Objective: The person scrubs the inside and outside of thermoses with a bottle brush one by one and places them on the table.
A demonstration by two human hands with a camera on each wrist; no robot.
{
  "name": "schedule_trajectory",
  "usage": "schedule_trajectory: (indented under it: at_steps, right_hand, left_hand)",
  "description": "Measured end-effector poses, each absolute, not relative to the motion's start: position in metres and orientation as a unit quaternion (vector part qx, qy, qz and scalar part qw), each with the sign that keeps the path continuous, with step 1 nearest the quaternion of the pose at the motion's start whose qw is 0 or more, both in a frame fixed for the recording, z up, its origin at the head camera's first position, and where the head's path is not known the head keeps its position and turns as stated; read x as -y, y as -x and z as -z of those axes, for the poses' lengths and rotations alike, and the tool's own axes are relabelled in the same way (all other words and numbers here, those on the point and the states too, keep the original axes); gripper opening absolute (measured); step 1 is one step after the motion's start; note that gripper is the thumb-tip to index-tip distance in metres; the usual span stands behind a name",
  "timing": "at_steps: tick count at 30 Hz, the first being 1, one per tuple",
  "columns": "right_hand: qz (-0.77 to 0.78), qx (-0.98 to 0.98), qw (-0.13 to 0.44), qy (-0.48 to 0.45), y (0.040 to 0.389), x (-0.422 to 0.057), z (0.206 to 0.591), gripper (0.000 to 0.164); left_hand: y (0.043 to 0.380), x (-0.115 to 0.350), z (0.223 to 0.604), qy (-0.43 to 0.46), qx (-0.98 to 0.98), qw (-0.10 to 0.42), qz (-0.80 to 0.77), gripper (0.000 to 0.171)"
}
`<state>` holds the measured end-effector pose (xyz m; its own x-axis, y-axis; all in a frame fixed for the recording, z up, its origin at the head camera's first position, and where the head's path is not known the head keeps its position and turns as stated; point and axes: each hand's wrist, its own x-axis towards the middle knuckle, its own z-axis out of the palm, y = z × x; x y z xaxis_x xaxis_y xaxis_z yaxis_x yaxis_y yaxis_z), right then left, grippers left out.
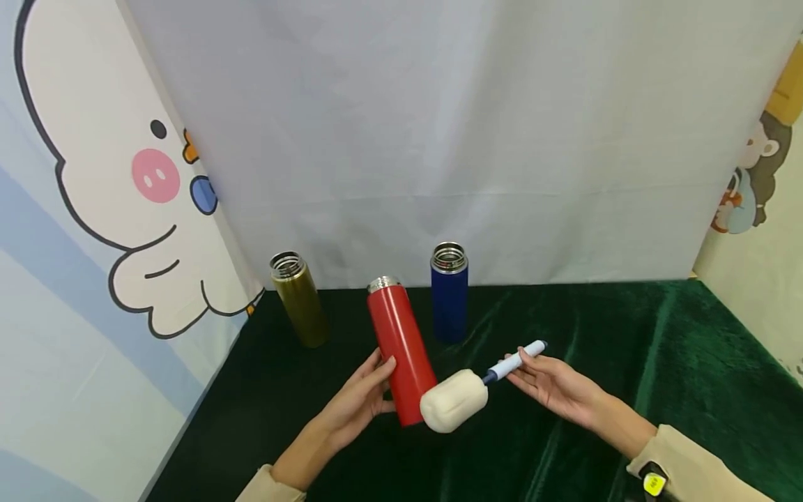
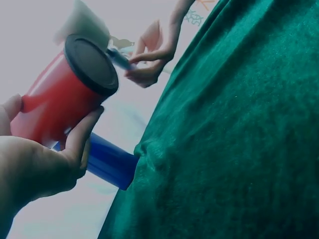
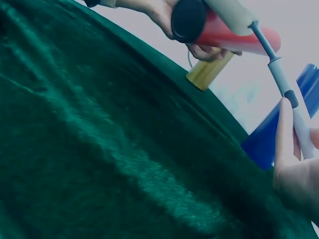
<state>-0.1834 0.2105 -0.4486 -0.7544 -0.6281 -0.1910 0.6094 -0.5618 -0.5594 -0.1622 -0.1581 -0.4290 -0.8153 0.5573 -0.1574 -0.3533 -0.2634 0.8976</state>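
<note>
My left hand (image 1: 359, 399) grips a red vacuum flask (image 1: 403, 352) around its lower part, held up off the table and tilted, its lidless steel mouth pointing up and away. The flask's dark base (image 2: 91, 64) shows in the left wrist view. Between thumb and fingers, my right hand (image 1: 560, 390) pinches the pale handle of a bottle brush (image 1: 518, 360). The brush's thick cream sponge head (image 1: 454, 401) is outside the flask, in front of its lower end; whether they touch I cannot tell.
Behind the hands, a gold flask (image 1: 300, 303) and a blue flask (image 1: 449, 300) stand lidless on the dark green velvet cloth (image 1: 602, 348). A pale curtain (image 1: 439, 139) hangs along the far edge, with a cartoon-printed wall (image 1: 81, 209) on the left.
</note>
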Motion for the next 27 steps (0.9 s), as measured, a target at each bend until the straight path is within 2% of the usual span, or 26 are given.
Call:
schedule_trajectory:
  at_steps: [5, 10, 17, 23, 27]
  right_hand:
    - [0.896, -0.310, 0.319, 0.003, 0.199, -0.202, 0.440, 0.022]
    - [0.922, -0.278, 0.270, -0.018, 0.212, -0.190, 0.418, 0.013]
    - [0.950, -0.213, 0.228, -0.025, 0.217, -0.187, 0.406, 0.011]
    - [0.941, -0.197, 0.273, -0.047, 0.209, -0.187, 0.424, 0.013]
    - [0.924, -0.204, 0.320, -0.036, 0.201, -0.192, 0.440, 0.026]
  left_hand:
    - [0.159, 0.156, 0.429, -0.130, -0.531, 0.309, -0.778, 0.061]
    - [0.153, 0.156, 0.428, -0.106, -0.527, 0.333, -0.775, 0.063]
    - [0.150, 0.152, 0.432, -0.106, -0.528, 0.330, -0.775, 0.062]
    - [0.151, 0.156, 0.431, -0.090, -0.531, 0.330, -0.776, 0.057]
    - [0.153, 0.163, 0.432, -0.076, -0.523, 0.320, -0.786, 0.059]
